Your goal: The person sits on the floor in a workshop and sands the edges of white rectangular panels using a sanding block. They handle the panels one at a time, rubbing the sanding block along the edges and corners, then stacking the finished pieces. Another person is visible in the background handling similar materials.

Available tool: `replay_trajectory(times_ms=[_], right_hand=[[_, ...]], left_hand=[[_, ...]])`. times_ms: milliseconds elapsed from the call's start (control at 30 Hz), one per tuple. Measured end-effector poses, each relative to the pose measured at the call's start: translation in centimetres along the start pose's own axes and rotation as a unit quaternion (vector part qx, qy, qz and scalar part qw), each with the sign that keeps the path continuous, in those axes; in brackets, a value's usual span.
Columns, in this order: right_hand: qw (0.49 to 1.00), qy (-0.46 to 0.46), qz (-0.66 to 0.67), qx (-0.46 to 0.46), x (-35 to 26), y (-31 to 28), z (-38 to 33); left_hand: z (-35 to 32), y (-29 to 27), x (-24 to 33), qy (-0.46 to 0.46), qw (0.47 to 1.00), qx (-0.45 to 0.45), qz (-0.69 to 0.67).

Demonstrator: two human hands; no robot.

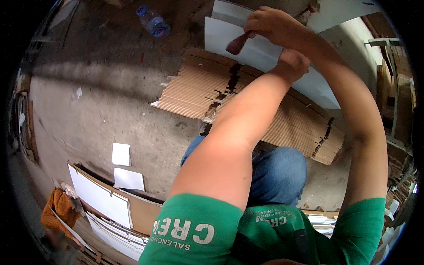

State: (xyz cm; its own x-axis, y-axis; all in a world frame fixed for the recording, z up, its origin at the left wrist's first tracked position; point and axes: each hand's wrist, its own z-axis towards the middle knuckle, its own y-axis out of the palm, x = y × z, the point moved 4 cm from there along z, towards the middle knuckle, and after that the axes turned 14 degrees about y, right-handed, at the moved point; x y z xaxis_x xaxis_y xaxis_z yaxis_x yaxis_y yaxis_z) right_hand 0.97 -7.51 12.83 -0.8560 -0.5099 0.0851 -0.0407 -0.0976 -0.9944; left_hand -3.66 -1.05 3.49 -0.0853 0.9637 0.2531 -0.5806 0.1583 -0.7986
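My right hand (269,26), its arm bent in from the right, is closed round a dark red tool (237,44) with a flared end. The tool hangs over a white cardboard sheet (219,36), and the hand hides its other end. My left hand (293,64) is curled closed against the white sheet's near edge, just below the right hand. What its fingers grip is hidden. Below both hands a stack of corrugated cardboard (185,95) shows its brown layered edges, crossed by dark, ragged gaps. My left forearm covers the stack's middle.
My bent knee (282,174) is close to the stack's near side. A clear plastic bottle (153,22) lies on the concrete floor (110,97) at the far left. Two white pieces (121,154) lie nearer, beside more stacked white boards (99,194). An orange-brown cloth (59,207) is at lower left.
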Motion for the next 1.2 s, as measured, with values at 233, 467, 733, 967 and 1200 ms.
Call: replay_trajectory(times_ms=[233,467,733,967,1200], right_hand=[[0.91,0.398,0.109,-0.039,3.4,-0.4,-0.3],[0.828,0.495,0.149,-0.22,1.7,3.9,2.5],[0.757,0.608,0.217,-0.102,-1.1,2.3,0.4],[0.752,0.527,0.392,-0.051,0.0,-1.5,-3.8],[0.812,0.539,0.214,-0.061,5.3,5.7,0.1]], left_hand=[[-0.1,-0.3,0.6,-0.003,0.974,-0.227,-0.013],[-0.9,-1.4,-0.5,-0.073,0.941,0.138,-0.3],[-0.7,0.1,-1.2,-0.083,0.941,0.134,-0.3],[-0.1,0.1,-1.0,-0.043,0.983,-0.141,-0.11],[0.0,1.0,-1.2,-0.041,0.982,0.071,-0.168]])
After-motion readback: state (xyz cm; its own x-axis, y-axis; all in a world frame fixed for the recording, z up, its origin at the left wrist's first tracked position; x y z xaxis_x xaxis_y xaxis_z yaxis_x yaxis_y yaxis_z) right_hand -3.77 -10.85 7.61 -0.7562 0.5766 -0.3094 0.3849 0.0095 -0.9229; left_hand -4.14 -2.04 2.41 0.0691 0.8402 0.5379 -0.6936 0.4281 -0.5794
